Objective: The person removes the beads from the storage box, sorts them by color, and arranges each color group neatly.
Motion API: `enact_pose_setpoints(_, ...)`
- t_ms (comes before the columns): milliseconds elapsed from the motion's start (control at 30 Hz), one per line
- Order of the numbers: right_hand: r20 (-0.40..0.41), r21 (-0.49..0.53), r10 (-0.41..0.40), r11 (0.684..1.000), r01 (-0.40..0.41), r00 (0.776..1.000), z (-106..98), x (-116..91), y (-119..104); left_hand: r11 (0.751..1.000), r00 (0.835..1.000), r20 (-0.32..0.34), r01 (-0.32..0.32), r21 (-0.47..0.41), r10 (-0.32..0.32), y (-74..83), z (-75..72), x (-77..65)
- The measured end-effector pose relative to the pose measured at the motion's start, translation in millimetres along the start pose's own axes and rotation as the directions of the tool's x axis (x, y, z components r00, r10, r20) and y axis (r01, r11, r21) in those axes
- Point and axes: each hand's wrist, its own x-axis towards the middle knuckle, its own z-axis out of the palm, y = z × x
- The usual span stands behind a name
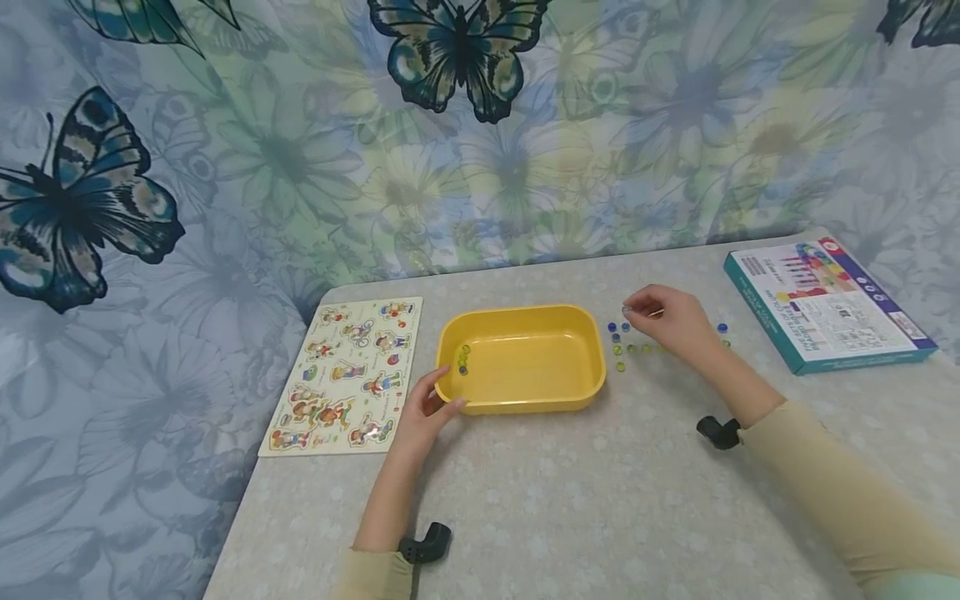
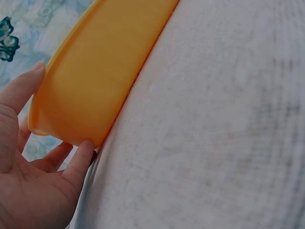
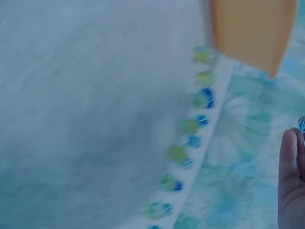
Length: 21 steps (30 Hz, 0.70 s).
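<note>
A yellow plastic tray (image 1: 525, 404) stands on the table with several small green and blue glass marbles (image 1: 463, 358) at its left end. My left hand (image 1: 422, 412) grips that end; in the left wrist view the thumb lies at the rim and the other fingers (image 2: 78, 164) reach the tray's lower edge. Over the table to the right of the tray, my right hand (image 1: 667, 321) pinches a clear bluish glass marble (image 3: 301, 125) at its fingertips. Beneath and beside that hand, blue and green marbles (image 1: 617, 338) lie in rows, some of them hidden by it.
Left of the tray lies a board (image 1: 341, 375) printed with small cartoon figures. A flat teal-and-white box (image 1: 832, 304) is at the table's right. Behind the table (image 1: 570, 500) hangs butterfly-patterned cloth (image 1: 510, 183). Dark wrist cameras (image 1: 426, 544) stick out from both sleeves.
</note>
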Motion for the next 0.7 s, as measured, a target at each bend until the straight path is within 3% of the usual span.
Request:
enact_pose_setpoints(300, 0.151, -0.127, 0.144, 0.984, -0.126, 0.978, 6, 5, 40, 1.0, 1.0, 0.003, -0.002, -0.006, 0.002, -0.5, -0.5, -0.7)
enact_pose_setpoints(433, 0.188, -0.155, 0.155, 0.98, -0.127, 0.97, 13, 8, 46, 0.999, 1.0, 0.015, 0.026, -0.02, -0.025, 7.4, 0.0, -4.2)
enact_pose_setpoints(700, 0.21, -0.184, 0.176, 0.973, -0.138, 0.962, 20, 15, 46, 1.0, 1.0, 0.002, 0.008, -0.012, -0.007, 0.7, -0.1, -1.2)
